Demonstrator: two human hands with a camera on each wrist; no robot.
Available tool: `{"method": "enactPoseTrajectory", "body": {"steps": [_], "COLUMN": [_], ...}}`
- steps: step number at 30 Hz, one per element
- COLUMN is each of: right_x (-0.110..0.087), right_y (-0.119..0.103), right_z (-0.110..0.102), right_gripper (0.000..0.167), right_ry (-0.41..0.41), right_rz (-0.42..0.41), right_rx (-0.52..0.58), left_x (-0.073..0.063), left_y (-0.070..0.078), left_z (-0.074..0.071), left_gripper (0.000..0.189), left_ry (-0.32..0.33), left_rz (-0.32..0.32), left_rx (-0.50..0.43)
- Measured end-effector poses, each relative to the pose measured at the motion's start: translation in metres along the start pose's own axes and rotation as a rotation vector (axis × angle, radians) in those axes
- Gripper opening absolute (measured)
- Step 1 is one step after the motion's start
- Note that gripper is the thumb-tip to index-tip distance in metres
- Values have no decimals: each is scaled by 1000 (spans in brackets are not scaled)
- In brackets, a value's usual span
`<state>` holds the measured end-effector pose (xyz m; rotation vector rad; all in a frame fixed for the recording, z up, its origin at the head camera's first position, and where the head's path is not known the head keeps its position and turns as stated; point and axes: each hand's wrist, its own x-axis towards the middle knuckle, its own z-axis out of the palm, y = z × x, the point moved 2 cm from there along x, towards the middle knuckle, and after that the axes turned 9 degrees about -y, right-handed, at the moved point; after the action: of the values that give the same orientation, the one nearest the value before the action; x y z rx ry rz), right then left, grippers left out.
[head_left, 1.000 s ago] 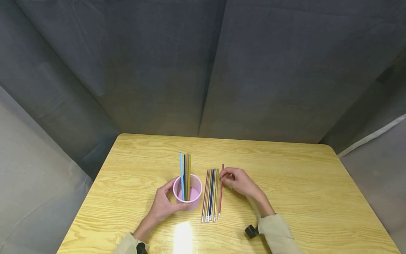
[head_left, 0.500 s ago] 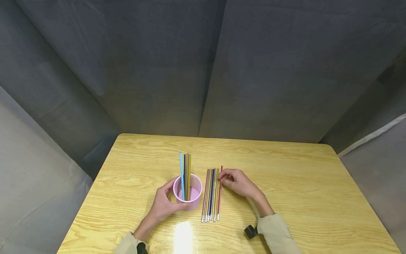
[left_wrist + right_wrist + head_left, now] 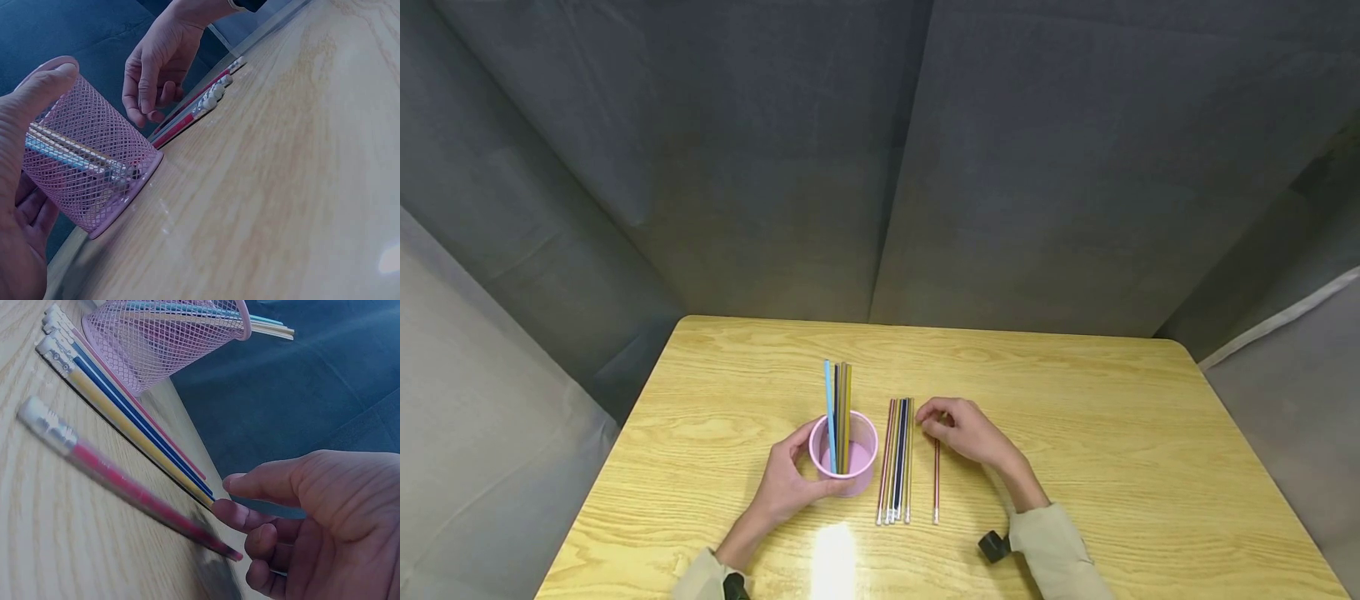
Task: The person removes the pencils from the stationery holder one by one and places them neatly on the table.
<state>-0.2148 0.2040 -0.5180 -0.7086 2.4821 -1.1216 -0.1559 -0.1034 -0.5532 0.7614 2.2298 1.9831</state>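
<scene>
My left hand [image 3: 786,483] grips a pink mesh pencil cup [image 3: 119,137] on the table, its thumb over the rim and its fingers round the far side. A light blue pencil [image 3: 830,400] and several others stand in the cup. Right of it, a row of pencils [image 3: 897,467] lies side by side, eraser ends towards me, with a yellow pencil [image 3: 128,429] at its right edge. Apart from the row lies a red pencil [image 3: 125,481]. Over its far end hovers my right hand [image 3: 966,429], fingers loosely bent, thumb and forefinger apart, holding nothing.
The wood-grain table [image 3: 1112,433] extends widely to the right and behind the cup. Grey cloth [image 3: 790,208] hangs beyond its far edge and at both sides. A black wrist camera [image 3: 995,547] sits beside the right sleeve.
The red pencil was first pushed slightly left against the row, and now lies farther right, let go by the right hand. The left hand and cup have stayed still.
</scene>
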Motion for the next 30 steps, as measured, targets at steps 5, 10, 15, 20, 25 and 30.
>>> {"method": "enactPoseTrajectory", "body": {"steps": [5,10,15,20,25,30], "right_x": [0,-1,0,3,3,3], "right_y": [2,3,4,8,3,-11], "right_z": [-2,-3,-2,0,3,3], "right_gripper": [9,10,10,11,13,16], "right_ry": [18,20,8,9,44,112], "right_rz": [16,29,18,3,-17,-72], "right_rx": [-5,15,55,67,96,135], "left_x": [0,0,1,0,0,1], "left_y": [1,2,1,1,0,1], "left_z": [0,0,0,0,0,0], "left_gripper": [90,90,90,90,90,90], "left_ry": [3,8,11,11,7,3], "left_rz": [-8,-19,-22,-16,-11,-5], "left_rx": [1,-1,-10,-17,-13,-12]}}
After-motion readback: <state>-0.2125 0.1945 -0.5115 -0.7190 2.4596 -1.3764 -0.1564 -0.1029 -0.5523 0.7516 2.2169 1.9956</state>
